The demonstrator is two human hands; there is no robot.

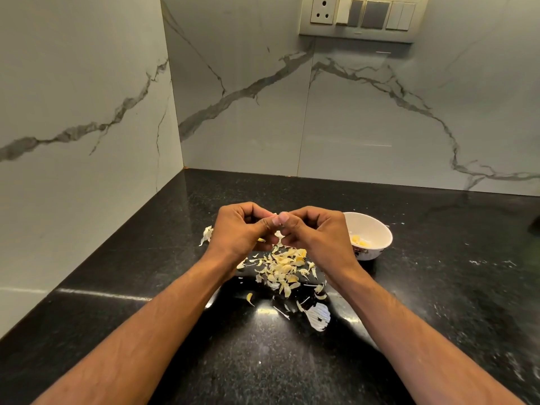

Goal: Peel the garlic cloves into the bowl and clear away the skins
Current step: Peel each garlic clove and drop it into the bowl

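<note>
My left hand [241, 229] and my right hand [317, 233] meet fingertip to fingertip above the black counter, pinching a small garlic clove [277, 222] between them; the clove is mostly hidden by the fingers. Under the hands lies a heap of pale garlic skins [282, 267]. A white bowl [377, 229] stands just right of my right hand, with several peeled yellowish cloves [361, 242] inside.
More skin lies loose: a white piece [207, 233] left of my left hand, a large papery one [318, 315] nearer to me, a small flake [249, 298]. The black counter [438, 287] ends at marble walls on the left and back. A socket panel [362, 17] is high on the wall.
</note>
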